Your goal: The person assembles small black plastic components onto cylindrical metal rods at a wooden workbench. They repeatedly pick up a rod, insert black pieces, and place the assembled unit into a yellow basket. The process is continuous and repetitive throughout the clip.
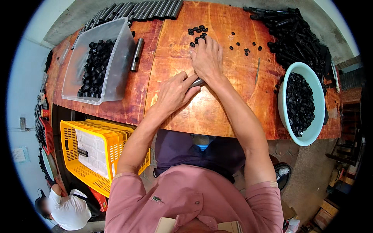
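Observation:
My left hand [173, 90] is closed round a dark grey metal tube [198, 82] just above the table, and its fingers hide most of the tube. Farther out, my right hand [208, 58] reaches across to a loose cluster of small black caps [198, 29]. Its fingers are bent and drawn together over the nearest caps, and the tips are partly covered. More small black caps [247, 51] lie scattered to the right of that hand. Another metal tube [137, 54], with a hole in its side, lies to the left.
A clear plastic bin [116, 73] of black rings stands at the left, with a row of metal tubes [155, 9] behind. At the right are a pale blue basin [284, 112] of black caps and heaped black parts [291, 35]. Yellow crates [112, 145] stand below; another person [70, 209] sits lower left.

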The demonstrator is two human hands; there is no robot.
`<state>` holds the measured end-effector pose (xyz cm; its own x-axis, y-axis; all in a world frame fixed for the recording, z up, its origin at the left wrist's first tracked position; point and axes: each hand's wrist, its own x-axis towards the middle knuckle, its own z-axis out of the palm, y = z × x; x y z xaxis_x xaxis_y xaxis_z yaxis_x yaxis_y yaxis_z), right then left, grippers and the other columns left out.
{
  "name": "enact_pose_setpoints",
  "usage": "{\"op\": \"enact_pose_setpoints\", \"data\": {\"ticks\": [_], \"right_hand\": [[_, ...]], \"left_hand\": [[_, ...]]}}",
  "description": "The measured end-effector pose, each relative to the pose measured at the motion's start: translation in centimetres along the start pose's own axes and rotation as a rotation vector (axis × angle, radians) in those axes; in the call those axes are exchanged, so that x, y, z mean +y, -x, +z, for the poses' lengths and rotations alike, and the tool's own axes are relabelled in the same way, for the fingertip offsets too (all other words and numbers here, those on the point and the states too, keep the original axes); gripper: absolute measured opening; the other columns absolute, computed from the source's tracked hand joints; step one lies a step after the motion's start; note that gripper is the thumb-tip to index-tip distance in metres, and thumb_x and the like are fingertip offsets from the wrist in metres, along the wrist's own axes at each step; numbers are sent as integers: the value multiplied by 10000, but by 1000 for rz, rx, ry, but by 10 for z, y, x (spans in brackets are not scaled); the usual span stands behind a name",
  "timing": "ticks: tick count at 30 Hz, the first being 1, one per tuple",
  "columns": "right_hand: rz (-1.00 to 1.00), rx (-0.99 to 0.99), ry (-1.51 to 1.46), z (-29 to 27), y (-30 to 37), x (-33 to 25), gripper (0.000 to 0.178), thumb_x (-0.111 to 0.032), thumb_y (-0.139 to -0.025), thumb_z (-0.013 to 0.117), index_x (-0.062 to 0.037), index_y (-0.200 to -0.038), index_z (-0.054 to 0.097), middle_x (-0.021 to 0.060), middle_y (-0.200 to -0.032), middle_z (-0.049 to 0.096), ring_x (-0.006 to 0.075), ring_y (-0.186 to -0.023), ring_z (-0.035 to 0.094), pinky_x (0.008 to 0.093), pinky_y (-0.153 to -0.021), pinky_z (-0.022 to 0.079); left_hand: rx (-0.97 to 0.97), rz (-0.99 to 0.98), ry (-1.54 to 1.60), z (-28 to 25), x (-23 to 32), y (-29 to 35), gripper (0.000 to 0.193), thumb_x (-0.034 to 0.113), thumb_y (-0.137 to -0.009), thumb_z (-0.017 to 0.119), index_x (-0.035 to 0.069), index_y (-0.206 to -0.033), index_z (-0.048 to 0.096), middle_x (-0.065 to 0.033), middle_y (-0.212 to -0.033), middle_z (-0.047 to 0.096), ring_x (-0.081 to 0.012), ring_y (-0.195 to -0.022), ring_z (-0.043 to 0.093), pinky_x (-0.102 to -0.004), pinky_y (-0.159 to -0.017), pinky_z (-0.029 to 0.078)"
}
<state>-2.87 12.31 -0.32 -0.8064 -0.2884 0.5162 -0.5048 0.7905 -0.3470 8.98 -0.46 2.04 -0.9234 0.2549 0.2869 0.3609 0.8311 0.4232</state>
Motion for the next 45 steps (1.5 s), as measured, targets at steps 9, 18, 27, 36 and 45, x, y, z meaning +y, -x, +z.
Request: {"op": "enact_pose_setpoints", "data": {"ticks": [9, 18, 27, 36, 45], "right_hand": [[25, -34, -25, -4, 1, -5, 498, -254, -895, 637, 55, -1265, 514, 254, -1350, 479, 394, -1265, 427, 511, -1074, 291], [11, 1, 21, -12, 1, -8, 430, -258, -863, 678, 30, -1165, 570, 197, -1249, 536, 341, -1217, 474, 487, -1022, 329], [305, 274, -375, -18, 10, 40, 375, -284, -959, 600, 19, -1179, 572, 188, -1208, 573, 352, -1148, 545, 472, -983, 407], [216, 255, -442, -7, 23, 52, 311, -249, -984, 602, 36, -1102, 640, 154, -1045, 653, 269, -990, 607, 372, -912, 466], [236, 53, -485, -3, 19, 77, 432, -350, -1041, 535, 24, -1248, 599, 154, -1236, 610, 261, -1065, 601, 351, -908, 483]], "left_hand": [[-42, 65, -32, 5, -2, 3, 345, 251, -876, 712, 70, -1154, 613, -99, -846, 509, -274, -815, 536, -404, -725, 423], [-34, 108, -46, 9, -2, 3, 342, 239, -867, 717, 69, -1139, 596, -107, -881, 518, -297, -840, 548, -415, -722, 439], [216, -367, 852, 1, -10, 13, 372, 303, -1023, 527, 10, -1251, 555, -146, -936, 638, -244, -812, 653, -377, -718, 546], [142, -668, 1611, -28, 21, 97, 465, 456, -1037, 482, 26, -1193, 560, -58, -815, 635, -123, -647, 613, -259, -566, 505], [446, -900, 1410, -65, 27, 235, 195, 205, -988, 605, 21, -1016, 664, -18, -807, 659, -65, -646, 580, -205, -605, 468]]}}
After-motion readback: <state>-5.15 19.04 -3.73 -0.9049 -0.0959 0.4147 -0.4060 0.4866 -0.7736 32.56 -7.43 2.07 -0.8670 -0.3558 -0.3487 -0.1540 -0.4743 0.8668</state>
